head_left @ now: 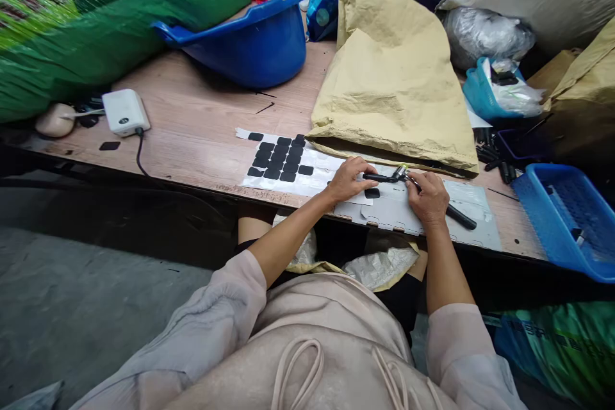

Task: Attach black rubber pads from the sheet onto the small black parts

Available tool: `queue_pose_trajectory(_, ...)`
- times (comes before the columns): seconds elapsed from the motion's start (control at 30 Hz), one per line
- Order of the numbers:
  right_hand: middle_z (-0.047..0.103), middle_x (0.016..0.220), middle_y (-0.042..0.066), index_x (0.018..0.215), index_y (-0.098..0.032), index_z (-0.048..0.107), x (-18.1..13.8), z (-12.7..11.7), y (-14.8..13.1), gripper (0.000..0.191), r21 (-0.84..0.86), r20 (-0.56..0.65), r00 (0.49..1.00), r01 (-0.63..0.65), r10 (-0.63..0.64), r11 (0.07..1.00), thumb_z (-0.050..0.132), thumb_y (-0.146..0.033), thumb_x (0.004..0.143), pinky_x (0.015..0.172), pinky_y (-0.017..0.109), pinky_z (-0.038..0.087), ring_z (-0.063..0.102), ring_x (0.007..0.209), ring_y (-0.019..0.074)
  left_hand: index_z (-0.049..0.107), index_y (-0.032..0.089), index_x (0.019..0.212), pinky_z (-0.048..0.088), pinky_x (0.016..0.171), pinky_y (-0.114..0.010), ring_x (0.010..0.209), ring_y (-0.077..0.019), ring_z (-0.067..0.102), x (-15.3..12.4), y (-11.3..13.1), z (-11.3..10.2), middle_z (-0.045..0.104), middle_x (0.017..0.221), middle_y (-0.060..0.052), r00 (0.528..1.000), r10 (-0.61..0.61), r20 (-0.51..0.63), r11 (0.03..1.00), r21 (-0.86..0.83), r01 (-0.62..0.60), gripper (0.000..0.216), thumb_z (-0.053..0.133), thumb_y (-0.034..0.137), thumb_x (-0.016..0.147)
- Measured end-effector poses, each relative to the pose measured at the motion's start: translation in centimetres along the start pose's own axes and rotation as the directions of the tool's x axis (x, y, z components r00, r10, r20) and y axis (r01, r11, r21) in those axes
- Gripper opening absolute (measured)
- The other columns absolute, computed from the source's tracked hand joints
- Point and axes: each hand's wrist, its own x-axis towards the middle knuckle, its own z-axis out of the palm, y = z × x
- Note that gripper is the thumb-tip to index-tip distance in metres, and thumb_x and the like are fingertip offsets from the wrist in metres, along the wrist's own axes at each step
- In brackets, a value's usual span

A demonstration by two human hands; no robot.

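My left hand (346,179) is closed, its fingertips pinching one end of a slim black piece (378,177) just above the work surface. My right hand (430,197) is wrapped around a black-handled tool (462,216), whose handle sticks out below the palm. Shiny metal shows at the black piece's far end, beside my right fingertips; which part it belongs to I cannot tell. Under both hands lies a grey sheet (468,205). One black rounded patch (371,193) is beside my left hand. Further left, several similar black patches (278,157) sit in rows on white backing paper (314,187).
A yellow woven sack (389,83) lies just beyond my hands. A blue tub (250,45) stands back left, near a white box (125,112) with a black cable. To the right are a blue basket (571,224) and several black pieces (494,154). The table's front edge (211,196) is close.
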Motion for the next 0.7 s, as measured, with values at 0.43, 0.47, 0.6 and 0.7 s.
queue_pose_trajectory(0.43, 0.069, 0.094, 0.007, 0.106, -0.025, 0.078, 0.1, 0.2, 0.1, 0.024, 0.008, 0.011, 1.0, -0.011, 0.011, 1.0, 0.061, -0.031, 0.092, 0.084, 0.036, 0.047, 0.058, 0.095, 0.0248, 0.077, 0.025, 0.119, 0.052, 0.081, -0.029, 0.098, -0.0238, 0.072, -13.3, -1.1, 3.9, 0.08, 0.107, -0.005, 0.722, -0.364, 0.589, 0.931, 0.243, 0.272, 0.028, 0.067, 0.037, 0.095)
queue_pose_trajectory(0.47, 0.069, 0.093, 0.007, 0.106, -0.025, 0.078, 0.0, 0.2, 0.1, 0.023, 0.007, 0.009, 1.0, -0.012, 0.012, 1.0, 0.061, -0.031, 0.092, 0.084, 0.036, 0.047, 0.058, 0.095, 0.0248, 0.076, 0.026, 0.122, 0.054, 0.085, -0.031, 0.105, -0.026, 0.072, -13.5, -1.9, 4.3, 0.079, 0.116, -0.007, 0.709, -0.45, 0.543, 0.888, 0.356, 0.291, 0.03, 0.066, 0.035, 0.095)
queue_pose_trajectory(0.6, 0.068, 0.094, 0.008, 0.105, -0.025, 0.078, 0.0, 0.1, 0.0, 0.023, 0.0, -0.001, 1.0, -0.011, 0.011, 1.0, 0.06, -0.032, 0.093, 0.082, 0.036, 0.046, 0.058, 0.094, 0.0251, 0.075, 0.022, 0.125, 0.055, 0.091, -0.034, 0.12, -0.0305, 0.07, -13.6, -2.7, 4.6, 0.073, 0.133, -0.014, 0.631, -0.581, 0.515, 0.776, 0.584, 0.239, 0.033, 0.066, 0.031, 0.094)
queue_pose_trajectory(0.7, 0.068, 0.094, 0.008, 0.105, -0.025, 0.078, -0.1, 0.1, -0.1, 0.023, -0.004, -0.001, 1.0, 0.0, 0.0, 1.0, 0.06, -0.032, 0.093, 0.082, 0.037, 0.047, 0.058, 0.094, 0.0253, 0.076, 0.021, 0.123, 0.054, 0.086, -0.033, 0.113, -0.0302, 0.072, -12.9, -0.8, 3.1, 0.077, 0.122, -0.013, 0.563, -0.491, 0.665, 0.852, 0.502, 0.15, 0.032, 0.067, 0.033, 0.094)
